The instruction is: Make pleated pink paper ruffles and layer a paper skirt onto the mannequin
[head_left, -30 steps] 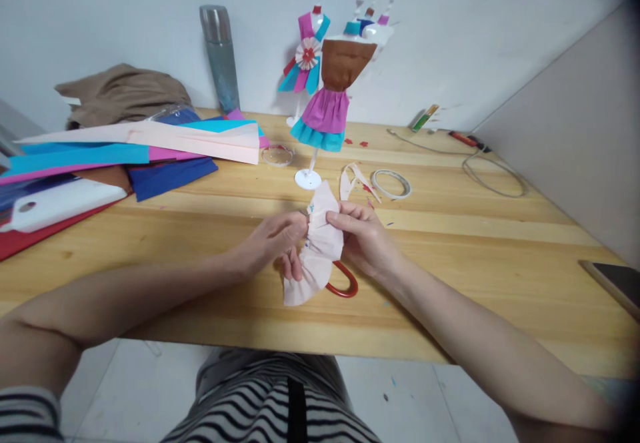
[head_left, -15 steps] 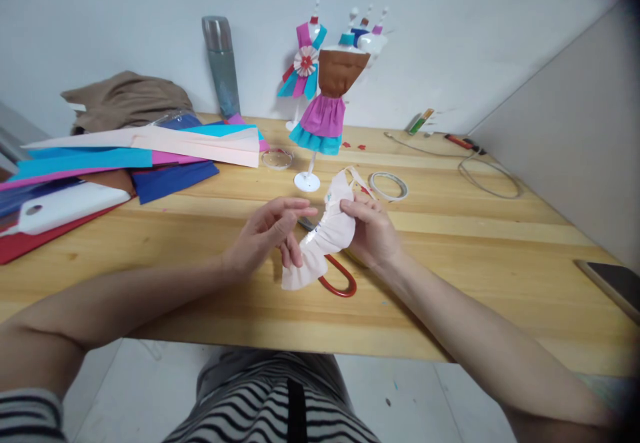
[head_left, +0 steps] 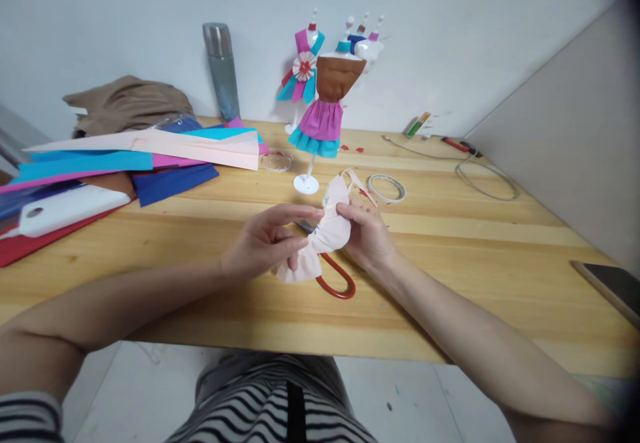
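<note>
A pale pink gathered strip [head_left: 334,226], paper or thin cloth, curves between my hands above the table. Along its upper left edge run shiny tape and a few small coloured marks. My right hand [head_left: 371,233] pinches its right side, thumb on top. With thumb and lower fingers my left hand [head_left: 273,236] grips the lower left part, while its index finger reaches along the gathered edge. Beneath the strip lie scissors [head_left: 345,291] with a red handle, partly hidden. Just behind stands a small dress form [head_left: 327,119] in a brown top and a magenta and turquoise skirt.
Folded coloured sheets [head_left: 200,146] pile up on the left beside a brown cloth [head_left: 130,103] and a flask [head_left: 223,73]. Tape rolls [head_left: 386,188] lie near the dress form, with more forms behind it. A cable [head_left: 463,176] and a phone [head_left: 610,286] are on the right.
My left thumb has come down onto the strip's lower part, and the index finger has moved slightly right to its edge. The strip's lower end has lifted a little. My right hand keeps its pinch.
</note>
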Action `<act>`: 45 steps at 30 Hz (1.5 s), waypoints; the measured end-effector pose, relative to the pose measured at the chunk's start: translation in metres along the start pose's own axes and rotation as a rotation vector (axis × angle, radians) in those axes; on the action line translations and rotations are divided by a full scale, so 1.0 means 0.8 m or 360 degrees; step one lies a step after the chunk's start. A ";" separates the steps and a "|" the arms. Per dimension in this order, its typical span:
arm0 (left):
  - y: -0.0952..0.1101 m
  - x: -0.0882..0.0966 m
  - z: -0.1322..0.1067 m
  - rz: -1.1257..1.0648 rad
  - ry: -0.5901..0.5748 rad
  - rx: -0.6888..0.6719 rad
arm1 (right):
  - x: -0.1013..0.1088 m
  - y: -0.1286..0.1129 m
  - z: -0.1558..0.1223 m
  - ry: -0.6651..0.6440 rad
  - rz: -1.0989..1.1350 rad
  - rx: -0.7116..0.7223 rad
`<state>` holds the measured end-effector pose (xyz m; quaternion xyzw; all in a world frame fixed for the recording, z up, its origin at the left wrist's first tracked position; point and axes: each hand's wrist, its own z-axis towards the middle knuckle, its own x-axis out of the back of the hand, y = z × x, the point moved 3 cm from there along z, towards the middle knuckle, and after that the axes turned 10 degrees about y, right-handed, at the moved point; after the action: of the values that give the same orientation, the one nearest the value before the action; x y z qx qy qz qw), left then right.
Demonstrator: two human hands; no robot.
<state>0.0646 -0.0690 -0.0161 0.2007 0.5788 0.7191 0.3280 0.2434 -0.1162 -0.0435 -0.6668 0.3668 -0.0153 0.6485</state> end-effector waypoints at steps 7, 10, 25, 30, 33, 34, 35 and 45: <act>0.013 -0.003 -0.011 0.0188 -0.0135 -0.0321 | 0.003 0.004 0.004 0.0008 -0.0006 -0.0041; 0.023 -0.005 -0.014 0.0334 -0.0183 -0.0448 | 0.005 0.004 0.007 0.0020 0.0003 -0.0040; 0.002 -0.011 0.033 -0.0108 0.0305 0.0625 | -0.016 -0.008 -0.020 -0.0393 -0.0279 0.0160; 0.002 -0.008 0.031 -0.0216 0.0351 0.0646 | -0.016 -0.008 -0.019 -0.0454 -0.0357 0.0123; 0.001 -0.007 0.032 -0.0256 0.0355 0.0625 | -0.012 -0.007 -0.018 -0.0403 -0.0417 0.0138; 0.000 -0.006 0.032 -0.0277 0.0350 0.0626 | -0.012 -0.008 -0.017 -0.0406 -0.0410 0.0148; -0.001 -0.006 0.032 -0.0311 0.0337 0.0631 | -0.011 -0.008 -0.017 -0.0418 -0.0391 0.0155; -0.015 -0.003 0.033 -0.0396 0.0327 0.0619 | -0.011 -0.009 -0.015 -0.0559 -0.0384 0.0095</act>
<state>0.0865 -0.0507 -0.0207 0.1132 0.7567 0.5650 0.3088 0.2348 -0.1228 -0.0312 -0.6789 0.1651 0.0127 0.7153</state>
